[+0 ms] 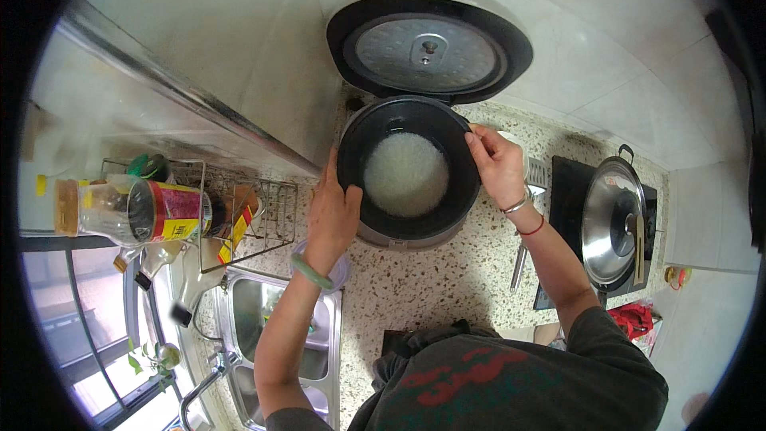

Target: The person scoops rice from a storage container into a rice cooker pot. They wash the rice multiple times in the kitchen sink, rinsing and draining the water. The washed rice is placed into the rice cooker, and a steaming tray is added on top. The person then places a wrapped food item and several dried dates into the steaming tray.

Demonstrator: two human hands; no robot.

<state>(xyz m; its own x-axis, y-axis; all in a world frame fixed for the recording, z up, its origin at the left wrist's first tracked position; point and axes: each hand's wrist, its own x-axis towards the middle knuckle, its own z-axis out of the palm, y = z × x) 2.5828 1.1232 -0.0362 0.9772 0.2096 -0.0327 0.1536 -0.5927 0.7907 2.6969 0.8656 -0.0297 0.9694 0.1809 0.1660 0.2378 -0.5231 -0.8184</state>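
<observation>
A rice cooker stands open on the speckled counter, its lid tipped back against the wall. Its dark inner pot holds white rice in water. My left hand grips the pot's left rim; a green bangle sits on that wrist. My right hand grips the right rim, with bracelets on the wrist. The pot sits at the mouth of the cooker body.
A steel sink with a tap lies at lower left. A wire rack holds bottles and a jar. At right, a lidded steel wok sits on a black hob. A window is at far left.
</observation>
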